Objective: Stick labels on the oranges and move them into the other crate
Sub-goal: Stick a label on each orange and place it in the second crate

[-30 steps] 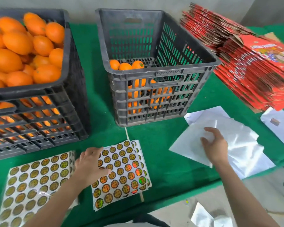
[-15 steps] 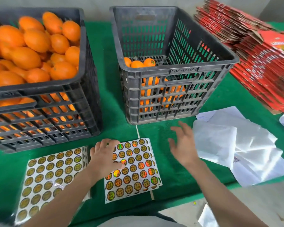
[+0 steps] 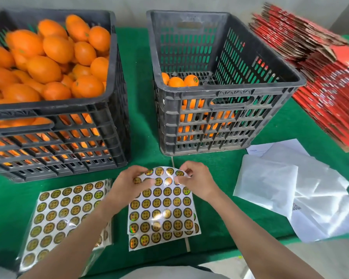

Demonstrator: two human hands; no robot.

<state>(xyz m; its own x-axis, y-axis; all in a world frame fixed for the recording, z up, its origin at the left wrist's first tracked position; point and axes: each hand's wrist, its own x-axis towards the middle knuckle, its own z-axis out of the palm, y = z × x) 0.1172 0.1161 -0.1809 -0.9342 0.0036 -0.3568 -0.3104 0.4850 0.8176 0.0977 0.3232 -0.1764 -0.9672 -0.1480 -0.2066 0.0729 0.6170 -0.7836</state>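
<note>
A sheet of round gold labels (image 3: 163, 210) lies on the green table in front of me, its far edge curled up. My left hand (image 3: 129, 183) pinches that edge at the left and my right hand (image 3: 195, 181) pinches it at the right. The left black crate (image 3: 54, 115) is heaped with unlabelled oranges (image 3: 54, 57). The right black crate (image 3: 226, 101) holds a few oranges (image 3: 181, 81) at its bottom, one with a label showing.
A second label sheet (image 3: 65, 214) lies at the near left. White backing papers (image 3: 294, 190) spread on the table at the right. A stack of flat red cartons (image 3: 330, 81) fills the far right. The table's front edge runs just below the sheets.
My right hand has come left from the white papers to the label sheet. Both hands now pinch the sheet's far edge and have lifted it.
</note>
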